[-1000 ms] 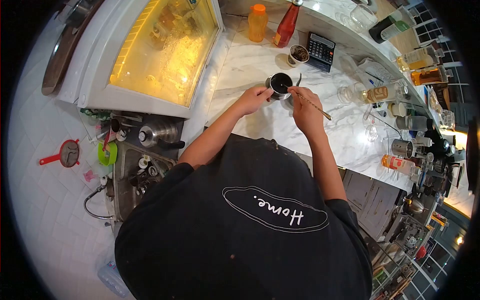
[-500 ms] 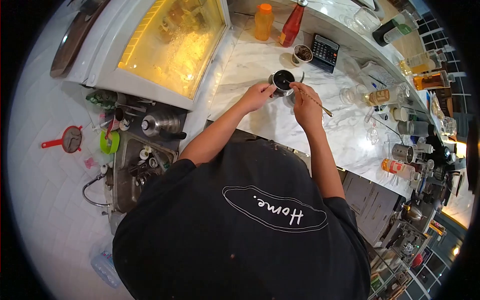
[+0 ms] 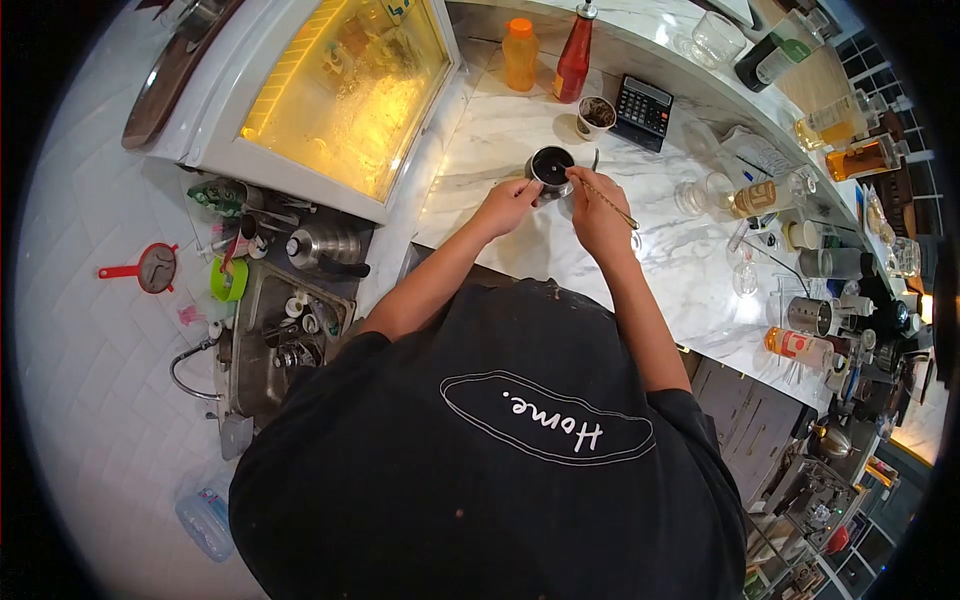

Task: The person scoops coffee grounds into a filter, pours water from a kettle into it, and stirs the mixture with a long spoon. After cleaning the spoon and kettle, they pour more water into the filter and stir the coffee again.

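A small metal cup (image 3: 553, 190) with dark liquid (image 3: 552, 165) in it sits at the counter's middle. My left hand (image 3: 507, 207) grips its near left side, thumb and fingers closed by the rim. On the right, my right hand (image 3: 602, 218) pinches a thin golden spoon with a twisted handle (image 3: 612, 205), close to the cup's rim. The handle slants across the back of that hand, and the spoon's other end is hidden by the fingers. Just beyond, a paper cup of dark brown contents (image 3: 596, 116) stands beside a black calculator (image 3: 641, 112).
An orange-capped bottle (image 3: 520, 55) and a red bottle (image 3: 572, 58) stand at the back. To the left are a lit display case (image 3: 345, 95), a steel kettle (image 3: 325, 246) and a sink (image 3: 250, 385). Glasses and bottles (image 3: 765, 196) line the right side.
The view has shifted slightly. The cup and both hands appear a little farther left, and the twisted handle has swung slightly. Both hands keep their hold.
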A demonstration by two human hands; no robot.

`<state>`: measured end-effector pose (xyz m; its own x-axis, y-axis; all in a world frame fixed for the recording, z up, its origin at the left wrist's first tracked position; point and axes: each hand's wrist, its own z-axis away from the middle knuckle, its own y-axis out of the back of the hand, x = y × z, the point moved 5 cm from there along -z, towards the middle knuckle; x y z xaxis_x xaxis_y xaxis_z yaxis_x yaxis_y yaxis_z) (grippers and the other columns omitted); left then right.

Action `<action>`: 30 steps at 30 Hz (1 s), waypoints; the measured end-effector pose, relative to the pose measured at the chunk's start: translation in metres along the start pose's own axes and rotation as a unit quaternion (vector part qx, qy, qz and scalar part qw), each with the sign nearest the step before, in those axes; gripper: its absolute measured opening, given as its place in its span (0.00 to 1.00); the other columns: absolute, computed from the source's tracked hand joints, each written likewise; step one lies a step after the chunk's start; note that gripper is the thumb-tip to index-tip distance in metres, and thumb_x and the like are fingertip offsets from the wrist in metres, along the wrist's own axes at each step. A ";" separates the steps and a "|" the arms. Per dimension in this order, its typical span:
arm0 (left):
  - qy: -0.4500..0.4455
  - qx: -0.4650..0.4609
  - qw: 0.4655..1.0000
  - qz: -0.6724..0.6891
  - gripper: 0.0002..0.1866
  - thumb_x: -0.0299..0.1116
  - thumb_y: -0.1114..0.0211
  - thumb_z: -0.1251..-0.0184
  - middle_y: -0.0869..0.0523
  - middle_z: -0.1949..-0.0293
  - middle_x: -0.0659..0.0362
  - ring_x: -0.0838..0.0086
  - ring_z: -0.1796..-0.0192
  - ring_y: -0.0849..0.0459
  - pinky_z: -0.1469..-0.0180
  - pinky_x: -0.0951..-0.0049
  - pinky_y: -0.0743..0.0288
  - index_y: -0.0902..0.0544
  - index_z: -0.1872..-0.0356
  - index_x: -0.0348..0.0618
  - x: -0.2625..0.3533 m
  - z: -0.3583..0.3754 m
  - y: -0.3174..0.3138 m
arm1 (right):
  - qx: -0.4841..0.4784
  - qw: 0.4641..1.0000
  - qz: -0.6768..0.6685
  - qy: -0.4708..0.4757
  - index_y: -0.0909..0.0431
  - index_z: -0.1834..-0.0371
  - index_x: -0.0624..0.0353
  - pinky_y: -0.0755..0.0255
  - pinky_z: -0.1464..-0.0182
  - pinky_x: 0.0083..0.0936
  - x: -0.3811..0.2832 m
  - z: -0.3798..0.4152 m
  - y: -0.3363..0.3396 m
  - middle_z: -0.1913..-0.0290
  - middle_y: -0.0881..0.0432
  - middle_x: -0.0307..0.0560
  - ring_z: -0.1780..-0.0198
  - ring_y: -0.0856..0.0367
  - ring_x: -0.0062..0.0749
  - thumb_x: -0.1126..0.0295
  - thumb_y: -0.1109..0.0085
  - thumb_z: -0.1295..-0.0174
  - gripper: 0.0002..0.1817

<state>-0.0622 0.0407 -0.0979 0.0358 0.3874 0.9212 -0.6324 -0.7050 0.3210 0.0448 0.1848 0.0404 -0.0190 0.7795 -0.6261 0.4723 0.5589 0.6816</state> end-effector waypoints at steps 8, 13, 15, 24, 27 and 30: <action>0.004 0.025 1.000 0.011 0.26 0.54 0.43 0.19 0.21 0.77 0.59 0.74 0.72 0.24 0.65 0.68 0.29 0.16 0.68 0.41 0.002 0.007 -0.004 | -0.029 0.998 -0.047 0.019 0.15 0.52 0.62 0.22 0.48 0.46 0.010 -0.003 0.010 0.57 0.11 0.57 0.53 0.13 0.56 0.72 0.43 0.27 0.09; 0.039 -0.006 0.999 0.005 0.23 0.49 0.46 0.15 0.17 0.67 0.62 0.76 0.60 0.21 0.51 0.72 0.27 0.18 0.65 0.39 0.006 0.008 -0.004 | -0.043 0.998 -0.041 0.002 0.15 0.51 0.62 0.22 0.50 0.46 0.019 -0.007 0.007 0.56 0.11 0.58 0.54 0.13 0.56 0.71 0.43 0.26 0.09; 0.031 -0.004 0.999 0.020 0.23 0.48 0.45 0.15 0.18 0.67 0.62 0.76 0.60 0.21 0.50 0.72 0.27 0.19 0.65 0.39 0.006 0.008 -0.004 | -0.052 0.998 -0.032 -0.008 0.15 0.50 0.61 0.22 0.47 0.43 0.024 -0.007 0.013 0.54 0.11 0.54 0.52 0.14 0.54 0.70 0.44 0.24 0.10; -0.001 0.066 0.996 0.064 0.22 0.49 0.40 0.19 0.21 0.74 0.64 0.79 0.69 0.26 0.64 0.72 0.30 0.16 0.66 0.40 -0.001 0.010 -0.009 | -0.054 0.996 -0.058 0.044 0.14 0.51 0.60 0.23 0.45 0.40 0.024 -0.008 0.014 0.53 0.11 0.51 0.50 0.14 0.51 0.71 0.45 0.24 0.10; -0.003 0.119 0.988 0.096 0.16 0.45 0.35 0.21 0.19 0.70 0.63 0.79 0.67 0.24 0.62 0.73 0.28 0.16 0.60 0.40 0.004 0.016 -0.010 | -0.020 0.996 -0.079 0.020 0.14 0.50 0.58 0.23 0.45 0.40 0.029 -0.007 0.023 0.52 0.11 0.50 0.49 0.14 0.50 0.71 0.44 0.24 0.10; 0.002 0.167 0.978 0.125 0.15 0.41 0.31 0.24 0.17 0.64 0.62 0.79 0.65 0.22 0.59 0.73 0.25 0.19 0.50 0.40 0.005 0.026 -0.007 | -0.008 0.994 -0.101 -0.028 0.13 0.50 0.56 0.24 0.44 0.40 0.032 0.001 0.027 0.51 0.11 0.50 0.48 0.15 0.49 0.69 0.45 0.23 0.10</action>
<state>-0.0370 0.0321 -0.0902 -0.0901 0.1800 0.9795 -0.3333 -0.9323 0.1407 0.0578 0.2248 0.0388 -0.0633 0.6337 -0.7709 0.4492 0.7079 0.5450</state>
